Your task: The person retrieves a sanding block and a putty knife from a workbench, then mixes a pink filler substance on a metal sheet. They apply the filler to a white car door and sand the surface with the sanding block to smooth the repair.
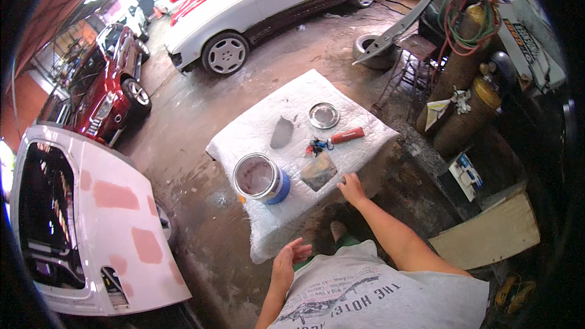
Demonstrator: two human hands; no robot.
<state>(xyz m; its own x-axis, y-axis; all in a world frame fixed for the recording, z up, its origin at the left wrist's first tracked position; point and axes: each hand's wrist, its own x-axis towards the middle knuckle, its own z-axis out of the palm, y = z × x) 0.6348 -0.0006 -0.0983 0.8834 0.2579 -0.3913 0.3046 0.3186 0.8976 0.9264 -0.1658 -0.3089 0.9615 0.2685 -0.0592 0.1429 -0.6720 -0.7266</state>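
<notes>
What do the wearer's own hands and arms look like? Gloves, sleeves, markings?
Left hand and right hand: no gloves, rings or watch visible. Both forearms uncovered where they show. Light grey shirt with dark printed lettering.

Support: white cloth-covered table. From right hand: mottled square pad just left; open blue can farther left; red tube beyond, small multicoloured items adjoining; metal lid past these; grey flat patch beyond-left.
</notes>
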